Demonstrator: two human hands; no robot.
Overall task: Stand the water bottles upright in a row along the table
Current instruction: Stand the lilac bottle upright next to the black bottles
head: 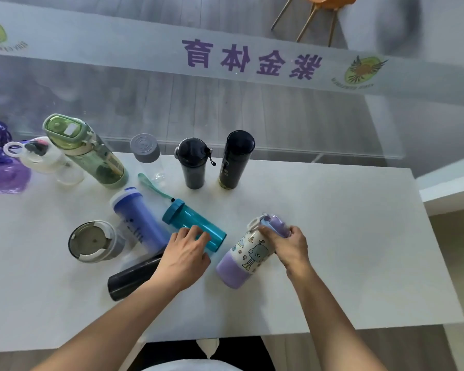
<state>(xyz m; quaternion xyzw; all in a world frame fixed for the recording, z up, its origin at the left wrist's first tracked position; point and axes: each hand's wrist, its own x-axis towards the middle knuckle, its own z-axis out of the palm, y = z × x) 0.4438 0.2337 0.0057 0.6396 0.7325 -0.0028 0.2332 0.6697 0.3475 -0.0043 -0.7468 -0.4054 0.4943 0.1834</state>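
Hands: right grips tilted lilac bottle; left on teal bottle.

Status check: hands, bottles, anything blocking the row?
Right hand gripping cartoon bottle by its lid, tilted. Left hand on lying teal bottle. Back row partly standing. Black bottle still down beneath left wrist.

White table, glass partition, orange chair beyond.
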